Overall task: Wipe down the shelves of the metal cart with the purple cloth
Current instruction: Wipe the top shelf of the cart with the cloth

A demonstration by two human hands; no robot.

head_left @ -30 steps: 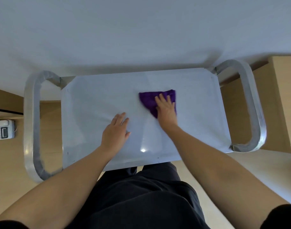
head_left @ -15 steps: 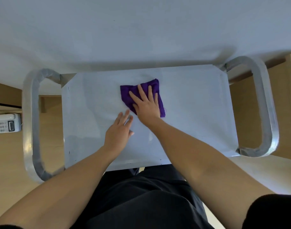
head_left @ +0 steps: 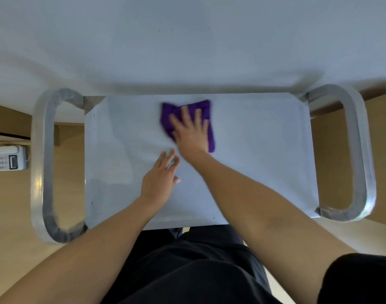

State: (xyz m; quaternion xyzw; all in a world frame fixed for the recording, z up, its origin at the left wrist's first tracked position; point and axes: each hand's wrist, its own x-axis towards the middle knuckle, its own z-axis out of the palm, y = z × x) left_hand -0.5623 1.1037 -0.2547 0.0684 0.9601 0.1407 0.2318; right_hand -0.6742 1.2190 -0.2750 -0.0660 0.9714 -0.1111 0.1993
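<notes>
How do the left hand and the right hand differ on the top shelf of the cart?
The right hand presses flat on the purple cloth; the left hand rests on the bare shelf, touching no cloth. The right hand lies farther from the person, the left hand nearer. The right hand looks blurred, the left hand sharper. Both are palm down, fingers straight.

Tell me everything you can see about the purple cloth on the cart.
The purple cloth is a deep violet, soft-looking fabric, its edges blurred. It lies flat on the top shelf of the metal cart, near the far edge. The right hand presses on it with spread, straight fingers, covering its middle; only its far part and side edges show. The left hand rests on the shelf and does not touch it.
</notes>
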